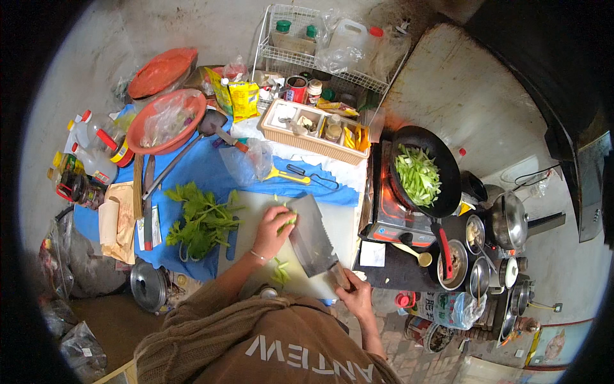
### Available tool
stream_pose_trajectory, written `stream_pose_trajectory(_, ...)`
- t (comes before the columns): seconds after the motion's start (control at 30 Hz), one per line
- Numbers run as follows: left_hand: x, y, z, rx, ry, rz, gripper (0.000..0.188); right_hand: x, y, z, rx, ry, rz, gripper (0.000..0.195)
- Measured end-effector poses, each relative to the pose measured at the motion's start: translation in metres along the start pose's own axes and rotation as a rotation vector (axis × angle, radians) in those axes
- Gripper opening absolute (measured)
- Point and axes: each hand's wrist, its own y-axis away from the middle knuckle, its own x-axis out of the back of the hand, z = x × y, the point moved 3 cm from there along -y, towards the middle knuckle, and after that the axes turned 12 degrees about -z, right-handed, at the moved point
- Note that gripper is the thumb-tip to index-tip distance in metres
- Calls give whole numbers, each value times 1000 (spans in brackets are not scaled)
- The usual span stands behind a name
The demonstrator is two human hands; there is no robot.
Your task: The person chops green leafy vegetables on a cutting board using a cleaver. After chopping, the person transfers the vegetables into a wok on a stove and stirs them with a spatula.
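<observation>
My left hand [274, 231] holds cut celery pieces [288, 219] over the pale cutting board [250, 242], its fingertips beside the blade. My right hand [355, 292] grips the wooden handle of a cleaver [312, 236], whose broad blade lies over the board. A few more celery pieces [280, 272] rest on the board nearer my body. Leafy celery tops [199, 223] lie at the board's left, partly on the blue cloth [168, 173]. To the right, a black frying pan [434, 144] holds cut celery [416, 176] on a portable stove [403, 232].
A beige seasoning box [312, 144] stands behind the board, near a yellow peeler [288, 176]. Further left are a red plastic basin [196, 108], a ladle and bottles. The pan's red handle [445, 254] points towards a metal bowl [453, 266] at the right.
</observation>
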Motion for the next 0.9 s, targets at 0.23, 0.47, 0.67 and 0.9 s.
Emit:
stream_pose_trajectory(0.23, 21, 15, 3, 6, -125, -30, 23, 8, 38, 50, -12, -133, 75, 46)
stream_pose_trajectory(0.47, 18, -16, -41, -94, -184, -115, 34, -10, 36, 50, 28, -203, 113, 47)
stream_pose_trajectory(0.67, 23, 28, 5, -36, 51, -331, 39, -22, 54, 39, -34, -259, 95, 42)
stream_pose_trajectory(0.9, 37, 79, 25, 7, -104, -274, 75, -43, 69, 56, 15, -292, 150, 38)
